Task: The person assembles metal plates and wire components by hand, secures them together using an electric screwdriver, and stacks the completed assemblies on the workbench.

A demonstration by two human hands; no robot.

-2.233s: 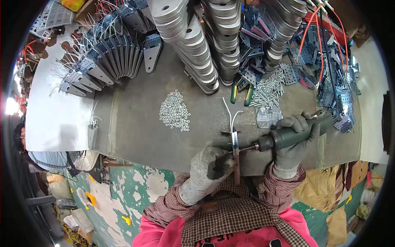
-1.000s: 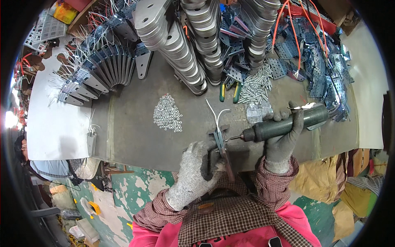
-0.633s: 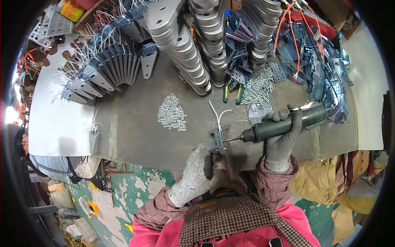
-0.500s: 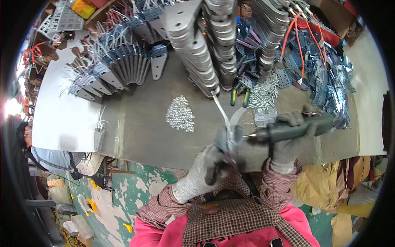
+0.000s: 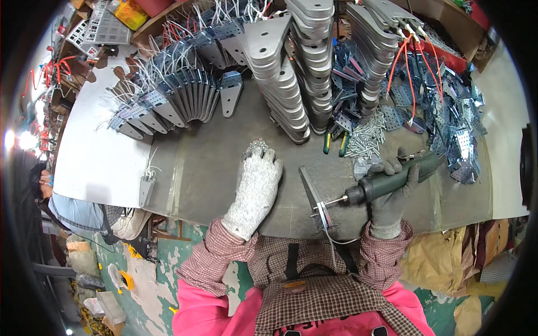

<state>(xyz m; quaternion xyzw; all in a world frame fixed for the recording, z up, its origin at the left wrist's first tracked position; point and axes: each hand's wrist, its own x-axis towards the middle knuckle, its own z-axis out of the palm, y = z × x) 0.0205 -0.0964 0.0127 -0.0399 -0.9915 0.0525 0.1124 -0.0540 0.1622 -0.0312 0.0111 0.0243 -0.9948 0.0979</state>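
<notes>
My right hand (image 5: 392, 193), in a grey glove, is wrapped round a dark green electric screwdriver (image 5: 382, 185). Its bit reaches left to a small bracket on a flat grey metal plate (image 5: 311, 190), which stands tilted near the front edge with a white wire hanging from it. My left hand (image 5: 258, 182), in a speckled glove, is on the pile of small shiny nuts (image 5: 258, 144) and covers most of it. Its fingers are bent and close together; what lies under the fingertips is hidden.
Stacks of grey metal plates (image 5: 283, 84) rise at the back. Green-handled pliers (image 5: 343, 144), a heap of screws (image 5: 367, 134) and blue-grey perforated brackets (image 5: 434, 120) lie to the right. Wired plate assemblies (image 5: 179, 103) fan out at back left. Someone sits (image 5: 78, 210) beyond the left edge.
My left hand has let go of the plate and moved left and away from me to the nuts. The plate now tilts against the screwdriver's tip. The whole view has shifted slightly.
</notes>
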